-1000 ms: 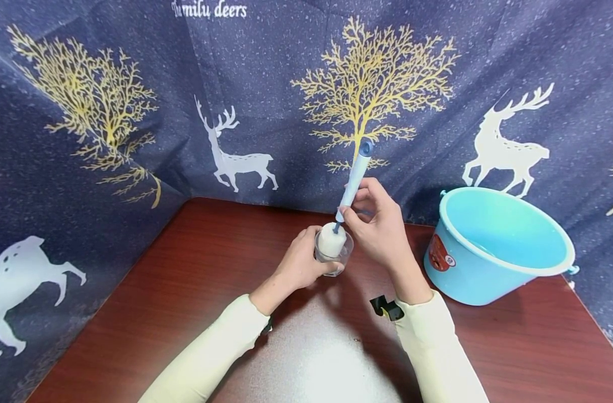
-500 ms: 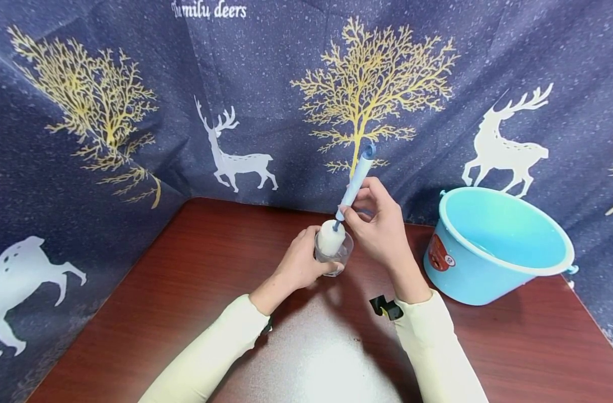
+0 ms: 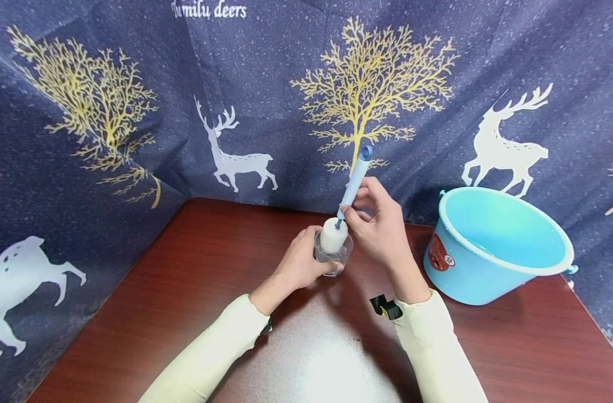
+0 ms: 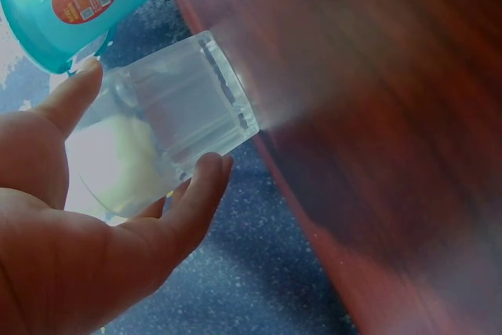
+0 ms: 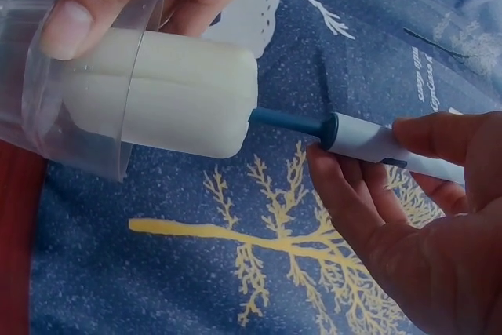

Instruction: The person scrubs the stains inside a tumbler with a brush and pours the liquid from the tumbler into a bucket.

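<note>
A clear cup stands tilted on or just above the table, gripped round its side by my left hand. Its base is toward the table in the left wrist view. My right hand pinches the pale blue handle of a cup brush between thumb and fingers. A dark blue stem joins that handle to a white sponge head. The sponge's lower part is inside the cup and its upper part sticks out past the rim. The handle leans up and to the right, with a hanging loop at its top.
A light blue bucket with a red label stands to the right on the red-brown table. Behind the table hangs a dark blue cloth printed with deer and golden trees.
The sponge head has shifted slightly up and to the right within the cup. The handle's top end has swayed a little. My left hand and the cup have stayed in place.
</note>
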### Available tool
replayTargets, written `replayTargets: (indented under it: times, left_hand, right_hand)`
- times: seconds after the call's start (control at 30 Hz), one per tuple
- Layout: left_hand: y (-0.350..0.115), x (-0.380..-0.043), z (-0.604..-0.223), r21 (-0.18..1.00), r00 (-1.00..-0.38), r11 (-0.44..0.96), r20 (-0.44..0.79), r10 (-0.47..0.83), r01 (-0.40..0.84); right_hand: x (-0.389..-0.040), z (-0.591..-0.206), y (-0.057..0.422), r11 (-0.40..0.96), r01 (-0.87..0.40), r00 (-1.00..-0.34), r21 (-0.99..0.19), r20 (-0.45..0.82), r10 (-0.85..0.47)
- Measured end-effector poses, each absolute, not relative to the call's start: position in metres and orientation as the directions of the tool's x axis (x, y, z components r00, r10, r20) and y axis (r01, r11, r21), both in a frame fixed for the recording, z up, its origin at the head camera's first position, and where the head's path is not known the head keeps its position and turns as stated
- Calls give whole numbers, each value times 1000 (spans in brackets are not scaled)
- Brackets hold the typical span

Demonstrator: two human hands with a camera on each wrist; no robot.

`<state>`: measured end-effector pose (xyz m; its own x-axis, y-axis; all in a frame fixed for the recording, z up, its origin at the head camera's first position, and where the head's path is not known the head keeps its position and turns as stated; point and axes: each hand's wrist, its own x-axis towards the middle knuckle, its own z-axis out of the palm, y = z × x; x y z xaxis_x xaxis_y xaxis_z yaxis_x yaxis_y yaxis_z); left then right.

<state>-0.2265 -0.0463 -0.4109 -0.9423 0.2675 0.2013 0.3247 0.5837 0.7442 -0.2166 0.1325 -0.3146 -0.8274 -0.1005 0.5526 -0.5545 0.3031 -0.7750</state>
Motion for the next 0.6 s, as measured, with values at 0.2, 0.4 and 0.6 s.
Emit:
replayTargets:
  times: [0.2,0.4,0.6]
  left_hand:
    - [-46,-227,-411,747,-944,584,192,268,317]
    - [-46,-227,-412,758,-943,569,195,269,319]
    - [-46,-227,-411,760,-945,571,188,266,311]
  right_hand:
    - [-216,-314,133,314,-570,-816,-759,569,-107]
    - [-215,-312,133,308,-575,-813,-758,572,-111]
    - [-216,-312,133,314,-577,-810,-754,576,-108]
